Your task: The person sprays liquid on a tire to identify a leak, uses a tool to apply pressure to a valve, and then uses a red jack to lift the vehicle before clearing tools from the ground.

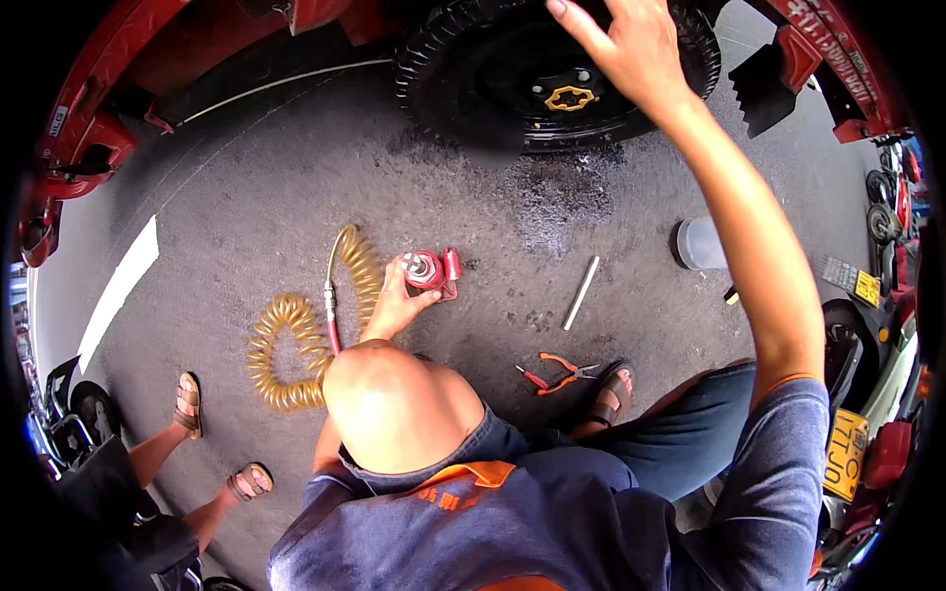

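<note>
Gripping red gauge (pixel 430 270), left hand (pixel 394 307) wrist knee-hidden.

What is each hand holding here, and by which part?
The left hand holds a red round gauge by its near rim. The right hand rests on the black tyre; no clear grip.

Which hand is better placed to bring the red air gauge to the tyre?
Probably the left hand: its fingers already touch the red air gauge on the coiled hose. The right hand rests on the tyre.
</note>
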`<move>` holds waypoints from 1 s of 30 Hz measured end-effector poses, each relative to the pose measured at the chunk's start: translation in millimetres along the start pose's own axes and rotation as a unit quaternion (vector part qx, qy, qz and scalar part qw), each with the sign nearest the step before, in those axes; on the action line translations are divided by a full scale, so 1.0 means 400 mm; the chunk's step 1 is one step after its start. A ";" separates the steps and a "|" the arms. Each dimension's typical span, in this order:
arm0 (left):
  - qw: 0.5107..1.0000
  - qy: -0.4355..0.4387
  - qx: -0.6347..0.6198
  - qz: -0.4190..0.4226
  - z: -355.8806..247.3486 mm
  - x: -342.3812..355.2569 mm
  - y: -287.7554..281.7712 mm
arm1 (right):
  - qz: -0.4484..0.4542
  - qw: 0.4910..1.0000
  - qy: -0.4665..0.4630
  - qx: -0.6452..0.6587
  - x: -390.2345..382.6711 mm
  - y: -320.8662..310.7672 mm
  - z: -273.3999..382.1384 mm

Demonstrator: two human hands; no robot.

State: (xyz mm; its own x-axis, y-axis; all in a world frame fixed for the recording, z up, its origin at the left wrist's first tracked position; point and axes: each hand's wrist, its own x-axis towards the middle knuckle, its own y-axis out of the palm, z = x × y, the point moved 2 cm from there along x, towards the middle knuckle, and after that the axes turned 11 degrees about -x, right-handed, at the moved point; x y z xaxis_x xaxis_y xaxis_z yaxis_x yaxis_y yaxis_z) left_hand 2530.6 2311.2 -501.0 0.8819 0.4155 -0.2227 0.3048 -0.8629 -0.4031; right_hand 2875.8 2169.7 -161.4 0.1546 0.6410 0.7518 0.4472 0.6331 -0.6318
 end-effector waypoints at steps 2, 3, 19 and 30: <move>0.994 -0.047 -0.077 0.064 -0.013 0.007 -0.094 | 0.016 0.995 0.055 0.080 -0.169 0.004 0.054; 0.976 -0.091 -0.182 0.083 -0.054 0.019 -0.139 | 0.093 0.975 0.113 0.167 -0.272 0.012 0.095; 0.942 0.095 0.227 0.230 -0.474 0.146 -0.005 | 0.695 0.601 0.393 0.031 -1.030 0.131 0.066; 0.920 0.149 0.304 0.196 -0.461 0.143 0.017 | 0.522 0.694 0.441 0.228 -0.977 0.276 0.005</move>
State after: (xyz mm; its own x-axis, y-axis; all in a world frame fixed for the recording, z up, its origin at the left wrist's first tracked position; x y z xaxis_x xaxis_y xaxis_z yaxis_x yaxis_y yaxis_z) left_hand 2649.4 2276.1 -353.0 0.9684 -0.0679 -0.2400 -0.2348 -0.5720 -0.7859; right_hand 2863.0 1990.1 -525.4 0.7534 0.4664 -0.4635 -0.6077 0.2245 -0.7618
